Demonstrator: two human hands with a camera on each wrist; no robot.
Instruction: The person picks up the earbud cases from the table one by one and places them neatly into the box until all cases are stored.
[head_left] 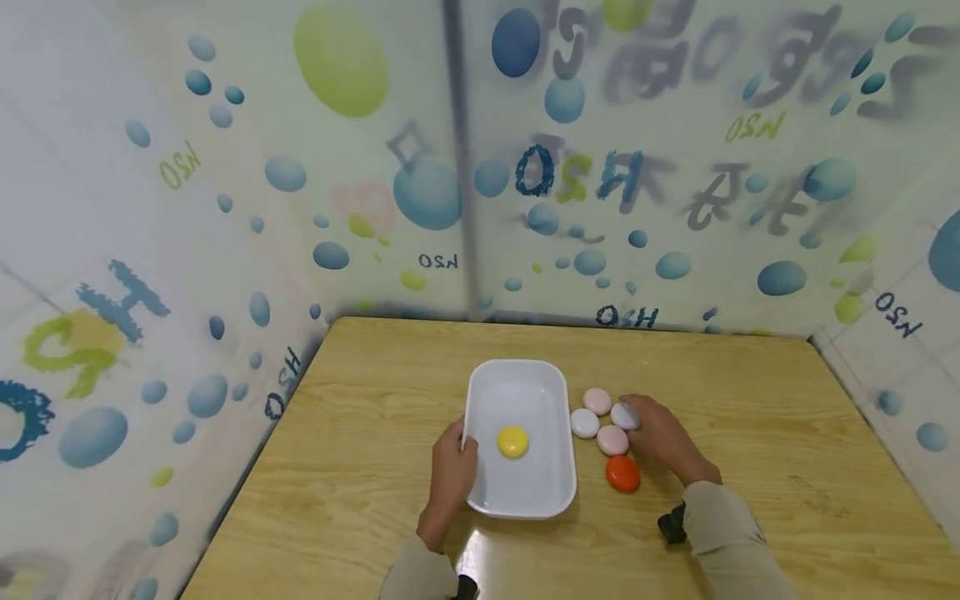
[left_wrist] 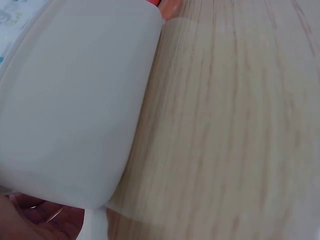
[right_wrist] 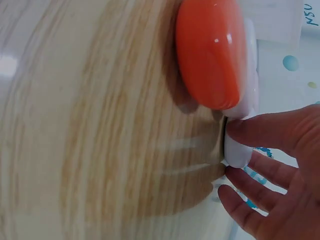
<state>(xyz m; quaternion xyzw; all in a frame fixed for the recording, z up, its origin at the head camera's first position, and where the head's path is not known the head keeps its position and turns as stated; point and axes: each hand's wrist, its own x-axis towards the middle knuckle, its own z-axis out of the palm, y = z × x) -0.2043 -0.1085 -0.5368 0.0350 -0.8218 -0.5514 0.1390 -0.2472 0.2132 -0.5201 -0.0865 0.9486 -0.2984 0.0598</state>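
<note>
A white rectangular tray (head_left: 517, 365) sits mid-table with a yellow disc (head_left: 513, 441) lying in it. My left hand (head_left: 456, 457) grips the tray's left rim, thumb over the edge; the left wrist view shows the tray's outer wall (left_wrist: 75, 100) close up. Right of the tray lie a pink disc (head_left: 597, 401), a white disc (head_left: 585, 423), another pink disc (head_left: 612, 440) and an orange disc (head_left: 622, 473). My right hand (head_left: 651, 427) pinches a pale white disc (head_left: 625, 415) in that cluster. In the right wrist view its fingers (right_wrist: 260, 175) and thumb clamp that disc (right_wrist: 238, 152) beside the orange disc (right_wrist: 212, 52).
The wooden table (head_left: 750, 467) is walled on three sides by bubble-patterned panels (head_left: 675, 208). Bare wood lies right of the discs, behind the tray and to its left (left_wrist: 230, 130).
</note>
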